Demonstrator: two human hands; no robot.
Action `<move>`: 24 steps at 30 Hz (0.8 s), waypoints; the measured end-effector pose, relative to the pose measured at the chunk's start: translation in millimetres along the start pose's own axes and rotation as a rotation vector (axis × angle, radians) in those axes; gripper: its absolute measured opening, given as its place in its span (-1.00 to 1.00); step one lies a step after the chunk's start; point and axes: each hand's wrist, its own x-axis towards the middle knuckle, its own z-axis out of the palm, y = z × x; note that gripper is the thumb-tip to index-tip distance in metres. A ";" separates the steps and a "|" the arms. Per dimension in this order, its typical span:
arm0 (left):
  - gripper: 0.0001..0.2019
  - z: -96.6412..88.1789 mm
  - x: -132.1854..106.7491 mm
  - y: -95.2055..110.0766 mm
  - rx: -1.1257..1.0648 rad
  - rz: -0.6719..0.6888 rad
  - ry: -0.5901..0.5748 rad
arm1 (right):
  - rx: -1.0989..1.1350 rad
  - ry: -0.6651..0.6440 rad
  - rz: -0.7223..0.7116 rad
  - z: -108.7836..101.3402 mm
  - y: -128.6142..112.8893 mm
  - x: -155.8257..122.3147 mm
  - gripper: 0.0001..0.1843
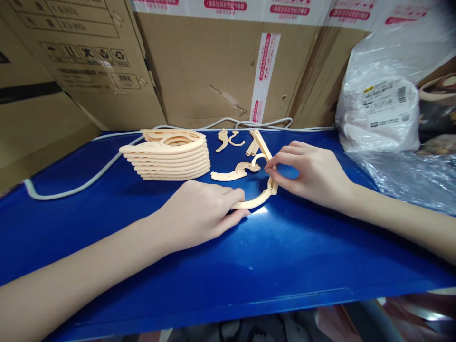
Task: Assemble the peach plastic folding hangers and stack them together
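Observation:
My left hand [203, 209] is closed in a pinch on one end of a curved cream plastic piece [260, 198] lying on the blue table top [249, 256]. My right hand [309, 173] pinches the other end of that curved piece, where a straight cream bar [262, 144] meets it. A stack of several assembled cream plastic pieces [167, 154] stands just behind my left hand. Loose cream parts lie between the hands and the back edge: a curved hook part [231, 173] and two small hooks [228, 139].
Cardboard boxes [213, 61] wall the back and left. A clear plastic bag of white goods [381, 109] sits at the right, with plastic film [409, 175] spread over the table's right end. A white cable [89, 178] runs along the back edge.

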 end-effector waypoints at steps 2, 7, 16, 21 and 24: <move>-0.72 -0.8 1.1 -0.4 -0.021 -0.016 0.009 | -0.028 -0.005 -0.016 0.6 1.4 -0.3 -0.85; -0.73 -3.0 4.8 -2.0 0.011 0.038 0.080 | -0.069 -0.017 -0.024 1.7 4.2 0.2 -0.84; -0.63 6.0 5.6 -9.8 -0.021 0.081 0.058 | -0.083 -0.068 -0.031 10.7 13.8 0.7 -0.80; -0.48 5.9 3.8 -8.7 -0.017 0.011 -0.041 | -0.094 -0.037 -0.001 15.2 20.9 0.9 -0.83; -0.47 4.6 3.6 -7.9 -0.019 -0.017 -0.065 | -0.088 -0.043 0.024 17.2 23.9 1.5 -0.84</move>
